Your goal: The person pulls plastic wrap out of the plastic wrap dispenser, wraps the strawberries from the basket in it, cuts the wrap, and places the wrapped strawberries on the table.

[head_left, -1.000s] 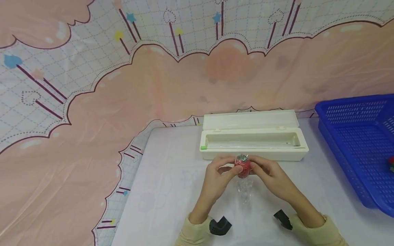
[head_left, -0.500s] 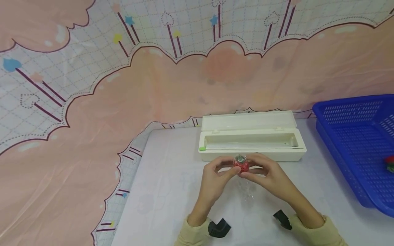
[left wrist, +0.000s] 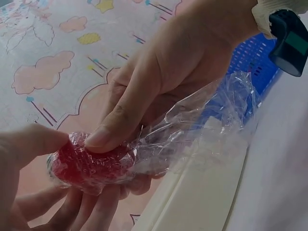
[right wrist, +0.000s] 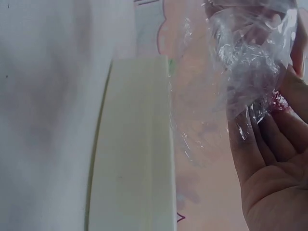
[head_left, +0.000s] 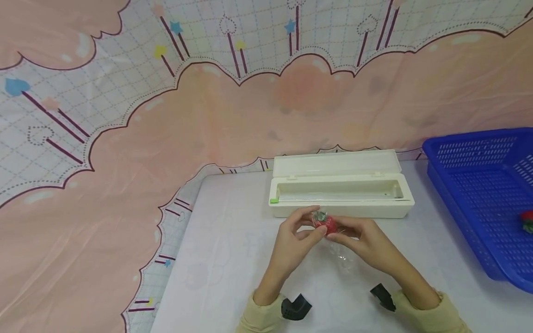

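Both hands hold a red strawberry with a green top, wrapped in clear cling film, just in front of the white box. My left hand pinches it from the left, thumb in front and fingers behind. From the other side my right hand grips its lower end, and in the left wrist view its thumb presses on the red fruit. A loose tail of cling film trails from the strawberry's lower end and hangs below the hands in the head view. The fingers behind the fruit are partly hidden.
Behind the hands stands a long white cling film box, its lid raised and a small green piece at its left front. A blue plastic basket at the right holds another strawberry. A patterned cloth hangs behind the table.
The strawberry has tipped so its green top leans left, and it has shifted slightly left. The right hand's fingers have moved lower on it. The film tail swings a little to the right.
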The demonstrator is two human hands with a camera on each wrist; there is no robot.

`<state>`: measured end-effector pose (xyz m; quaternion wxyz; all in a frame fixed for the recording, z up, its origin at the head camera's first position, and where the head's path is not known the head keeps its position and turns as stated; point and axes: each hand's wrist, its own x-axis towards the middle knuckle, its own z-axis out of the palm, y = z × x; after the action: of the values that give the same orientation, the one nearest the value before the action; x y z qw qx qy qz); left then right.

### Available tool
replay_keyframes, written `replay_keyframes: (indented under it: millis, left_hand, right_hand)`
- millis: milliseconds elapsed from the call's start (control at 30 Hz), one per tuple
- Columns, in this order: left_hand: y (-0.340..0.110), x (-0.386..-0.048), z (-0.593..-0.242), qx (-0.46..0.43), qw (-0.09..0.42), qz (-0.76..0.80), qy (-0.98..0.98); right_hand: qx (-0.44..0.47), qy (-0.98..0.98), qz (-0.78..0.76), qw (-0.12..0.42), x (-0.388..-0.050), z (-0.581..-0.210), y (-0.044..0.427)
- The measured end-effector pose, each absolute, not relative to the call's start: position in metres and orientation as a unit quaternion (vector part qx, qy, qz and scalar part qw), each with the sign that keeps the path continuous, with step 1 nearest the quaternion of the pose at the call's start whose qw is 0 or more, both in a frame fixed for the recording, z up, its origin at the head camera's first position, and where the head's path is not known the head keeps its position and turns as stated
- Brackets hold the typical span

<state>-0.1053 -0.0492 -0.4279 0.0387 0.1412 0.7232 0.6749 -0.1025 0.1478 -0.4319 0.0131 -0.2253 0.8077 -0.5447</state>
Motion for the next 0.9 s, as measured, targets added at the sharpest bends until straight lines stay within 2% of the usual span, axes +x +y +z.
replay_keyframes:
  millis: [267,600,900]
  left_hand:
    - [-0.050,-0.105,-0.426,0.145,0.052,0.669,0.727]
    - [-0.053,-0.105,-0.424,0.126,0.044,0.688,0.713]
    - [-0.055,-0.103,-0.423,0.146,0.066,0.687,0.709]
  right_hand:
    - [-0.241,0.817,-0.525,0.000,-0.103,-0.430,0.150]
    - [-0.217,0.829,-0.514,-0.035,-0.103,-0.430,0.153]
    - [-0.262,0.819,-0.505,-0.071,-0.102,-0.427,0.160]
